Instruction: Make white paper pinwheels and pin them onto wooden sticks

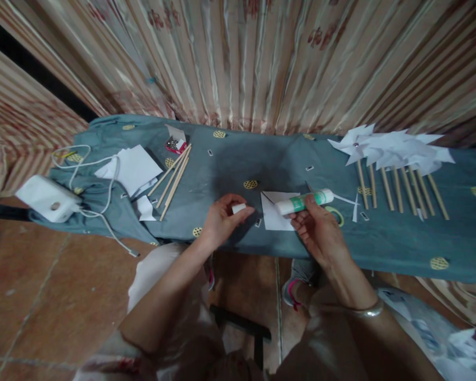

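My right hand (317,225) is closed around a white and green glue stick (304,202), held sideways above a white paper square (275,211) on the blue-grey cloth (238,174). My left hand (222,217) pinches a small white cap (239,208), just left of the paper. A silver bangle (367,311) sits on my right wrist.
Several finished white paper pinwheels (388,151) on wooden sticks lie at the right. Loose wooden sticks (173,180), a stack of white paper (130,168) and a small red box (176,144) lie at the left. A white charger with cable (47,197) rests at the far left edge. Curtains hang behind.
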Action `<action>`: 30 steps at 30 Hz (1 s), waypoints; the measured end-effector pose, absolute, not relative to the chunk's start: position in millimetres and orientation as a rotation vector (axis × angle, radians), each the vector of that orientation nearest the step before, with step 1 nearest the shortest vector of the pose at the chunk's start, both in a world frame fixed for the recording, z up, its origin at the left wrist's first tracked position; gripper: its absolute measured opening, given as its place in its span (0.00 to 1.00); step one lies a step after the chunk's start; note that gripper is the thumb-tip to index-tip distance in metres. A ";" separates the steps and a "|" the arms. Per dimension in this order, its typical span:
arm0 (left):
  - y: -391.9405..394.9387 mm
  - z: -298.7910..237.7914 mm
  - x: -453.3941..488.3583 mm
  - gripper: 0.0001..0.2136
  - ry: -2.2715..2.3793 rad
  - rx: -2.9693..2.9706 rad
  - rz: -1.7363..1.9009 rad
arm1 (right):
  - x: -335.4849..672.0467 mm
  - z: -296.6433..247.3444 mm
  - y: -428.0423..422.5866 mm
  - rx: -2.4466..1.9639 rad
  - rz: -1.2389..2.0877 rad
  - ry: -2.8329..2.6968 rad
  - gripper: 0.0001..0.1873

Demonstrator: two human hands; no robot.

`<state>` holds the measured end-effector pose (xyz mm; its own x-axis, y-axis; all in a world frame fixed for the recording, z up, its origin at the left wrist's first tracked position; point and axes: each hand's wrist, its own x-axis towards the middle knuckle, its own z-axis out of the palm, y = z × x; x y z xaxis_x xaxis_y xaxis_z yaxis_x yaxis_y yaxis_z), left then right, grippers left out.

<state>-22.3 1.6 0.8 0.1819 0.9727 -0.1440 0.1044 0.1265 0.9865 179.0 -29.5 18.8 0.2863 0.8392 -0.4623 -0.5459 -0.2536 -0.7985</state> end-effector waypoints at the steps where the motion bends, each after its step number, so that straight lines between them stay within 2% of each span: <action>1: 6.6 1.4 -30.0 0.16 1.294 1.423 0.916 | 182.8 18.7 -29.1 -1.234 1.367 -0.285 0.23; 5: 25.4 -0.3 -49.5 0.11 1.511 1.974 0.718 | 192.8 17.4 -28.4 -1.176 1.476 -0.188 0.20; 11: 37.8 -8.9 -45.3 0.16 1.516 2.197 0.620 | 201.3 16.2 -28.5 -1.130 1.465 -0.188 0.20; 15: 33.6 -2.9 -42.1 0.21 1.501 2.325 0.815 | 206.6 14.7 -31.7 -1.278 1.296 -0.440 0.19; 18: 19.1 1.4 -26.7 0.15 1.311 2.416 0.902 | 213.1 11.0 -33.4 -1.436 1.078 -0.700 0.18; 20: 5.7 -0.1 -9.0 0.14 1.087 2.483 0.815 | 217.9 7.6 -32.5 -1.517 0.953 -0.809 0.19; 23: -11.0 -8.5 17.4 0.17 0.883 2.552 0.652 | 221.6 3.8 -28.6 -1.598 0.840 -0.915 0.19; 26: -17.4 -19.1 31.7 0.24 0.920 2.572 0.523 | 219.0 3.2 -24.6 -1.633 0.795 -0.993 0.19; 30: -15.8 -28.8 35.6 0.27 0.954 2.569 0.460 | 211.8 5.0 -23.4 -1.717 0.786 -1.109 0.17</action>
